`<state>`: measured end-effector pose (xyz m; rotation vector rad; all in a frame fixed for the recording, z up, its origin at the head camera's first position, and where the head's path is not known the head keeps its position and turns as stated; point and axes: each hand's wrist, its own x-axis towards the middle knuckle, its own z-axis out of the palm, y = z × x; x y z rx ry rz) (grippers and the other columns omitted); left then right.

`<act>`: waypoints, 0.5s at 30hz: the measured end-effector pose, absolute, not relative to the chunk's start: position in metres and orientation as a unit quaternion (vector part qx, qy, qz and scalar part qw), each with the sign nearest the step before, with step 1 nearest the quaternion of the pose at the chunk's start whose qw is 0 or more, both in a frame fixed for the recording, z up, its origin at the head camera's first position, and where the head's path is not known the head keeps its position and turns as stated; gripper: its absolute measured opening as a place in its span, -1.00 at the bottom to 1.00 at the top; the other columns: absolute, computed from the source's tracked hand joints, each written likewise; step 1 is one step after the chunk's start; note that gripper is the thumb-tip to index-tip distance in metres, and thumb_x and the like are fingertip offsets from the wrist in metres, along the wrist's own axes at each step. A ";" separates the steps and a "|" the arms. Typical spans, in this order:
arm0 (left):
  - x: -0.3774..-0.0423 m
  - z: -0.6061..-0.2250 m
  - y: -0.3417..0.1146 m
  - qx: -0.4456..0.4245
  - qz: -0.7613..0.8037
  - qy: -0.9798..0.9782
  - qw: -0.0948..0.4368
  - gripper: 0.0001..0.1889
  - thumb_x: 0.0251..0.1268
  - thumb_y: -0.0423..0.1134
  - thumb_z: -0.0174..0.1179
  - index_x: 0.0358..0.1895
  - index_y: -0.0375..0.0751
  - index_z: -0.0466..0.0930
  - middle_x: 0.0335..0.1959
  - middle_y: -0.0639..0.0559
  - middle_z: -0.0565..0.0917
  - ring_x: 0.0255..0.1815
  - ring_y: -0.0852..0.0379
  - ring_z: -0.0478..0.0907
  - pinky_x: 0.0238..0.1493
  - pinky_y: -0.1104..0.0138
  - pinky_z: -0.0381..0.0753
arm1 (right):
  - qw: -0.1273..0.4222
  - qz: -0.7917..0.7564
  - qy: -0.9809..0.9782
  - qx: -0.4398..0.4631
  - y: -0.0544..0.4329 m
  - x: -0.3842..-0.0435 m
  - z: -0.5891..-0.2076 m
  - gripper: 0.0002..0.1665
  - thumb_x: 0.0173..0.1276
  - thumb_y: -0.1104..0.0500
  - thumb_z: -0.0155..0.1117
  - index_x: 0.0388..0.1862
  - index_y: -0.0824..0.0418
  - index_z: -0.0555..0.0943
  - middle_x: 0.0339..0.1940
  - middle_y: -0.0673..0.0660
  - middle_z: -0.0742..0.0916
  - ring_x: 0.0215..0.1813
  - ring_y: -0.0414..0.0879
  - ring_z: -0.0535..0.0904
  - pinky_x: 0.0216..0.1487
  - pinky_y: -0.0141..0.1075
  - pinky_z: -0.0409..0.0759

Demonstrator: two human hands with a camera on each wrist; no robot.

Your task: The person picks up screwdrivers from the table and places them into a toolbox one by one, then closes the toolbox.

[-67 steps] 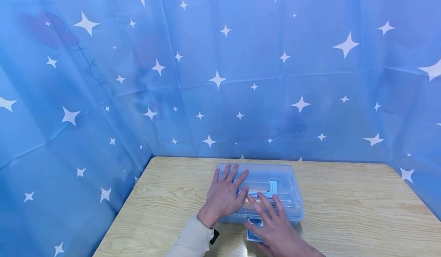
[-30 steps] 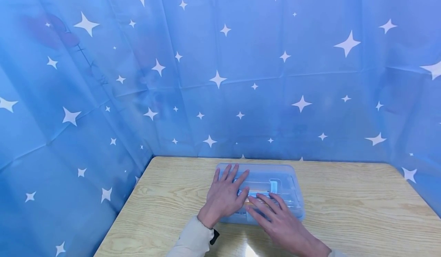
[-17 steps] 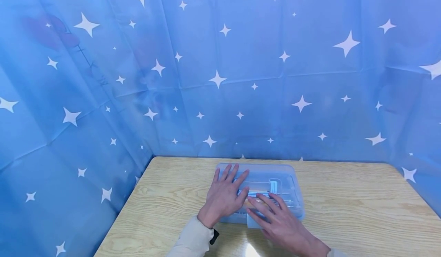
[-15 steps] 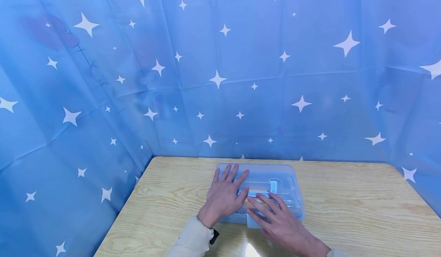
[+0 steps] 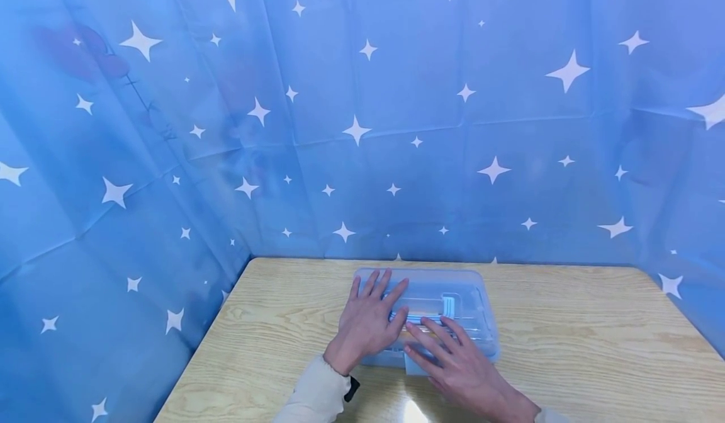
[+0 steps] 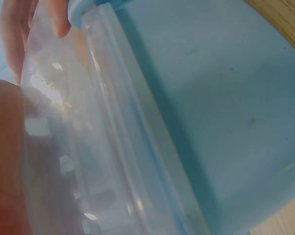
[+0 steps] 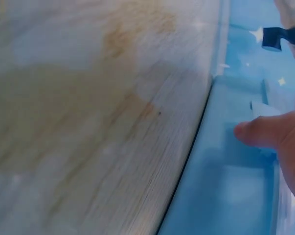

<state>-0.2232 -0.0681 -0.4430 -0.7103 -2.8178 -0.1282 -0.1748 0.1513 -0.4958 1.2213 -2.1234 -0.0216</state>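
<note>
A translucent plastic case [image 5: 425, 281] with a blue base lies flat on the table, its lid down. On the lid is a blue carrying handle [image 5: 448, 304]. My left hand [image 5: 368, 322] rests with spread fingers on the lid's left part. My right hand [image 5: 461, 369] lies over the front right, fingers extended onto the lid beside the handle. A pale blue latch flap [image 5: 413, 366] shows at the front below its fingers. In the right wrist view the right thumb [image 7: 264, 131] stretches before the case's blue front. Whether it touches the latch is unclear.
The wood-grain table [image 5: 578, 335] stretches to both sides of the case. Behind and to the left hangs a blue curtain [image 5: 317, 158] with white stars. A black band [image 5: 352, 389] sits at the left sleeve cuff.
The latch flap, jutting out in the earliest frame, swung up toward the case front, then shows slightly lower again. My right hand shifted and turned over it, then stayed. My left hand kept its place.
</note>
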 end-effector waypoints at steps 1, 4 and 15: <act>-0.223 -0.443 -0.068 -0.242 -0.043 -0.963 0.115 -0.42 0.57 0.20 -0.40 0.52 0.21 0.23 0.55 -0.02 0.22 0.57 -0.10 0.11 0.53 -0.16 0.05 | 0.337 -0.009 -0.817 0.468 0.151 -0.175 -0.496 0.11 -0.31 -0.10 0.75 0.34 0.03 0.53 0.51 0.18 0.39 0.37 0.17 0.37 0.31 0.09 0.27; -0.223 -0.444 -0.069 -0.239 -0.045 -0.963 0.113 -0.43 0.57 0.20 -0.41 0.52 0.22 0.22 0.56 -0.01 0.21 0.58 -0.09 0.09 0.53 -0.15 0.03 | 0.338 -0.005 -0.814 0.472 0.152 -0.176 -0.497 0.08 -0.25 -0.17 0.72 0.34 0.03 0.53 0.51 0.18 0.39 0.38 0.16 0.37 0.31 0.09 0.27; -0.223 -0.444 -0.067 -0.240 -0.052 -0.962 0.118 -0.44 0.57 0.17 -0.37 0.51 0.21 0.24 0.55 -0.02 0.23 0.57 -0.09 0.11 0.53 -0.16 0.05 | 0.369 0.028 -0.805 0.464 0.149 -0.177 -0.501 -0.37 0.64 -0.21 -0.34 0.29 0.02 0.57 0.46 0.17 0.46 0.35 0.14 0.41 0.47 -0.02 0.04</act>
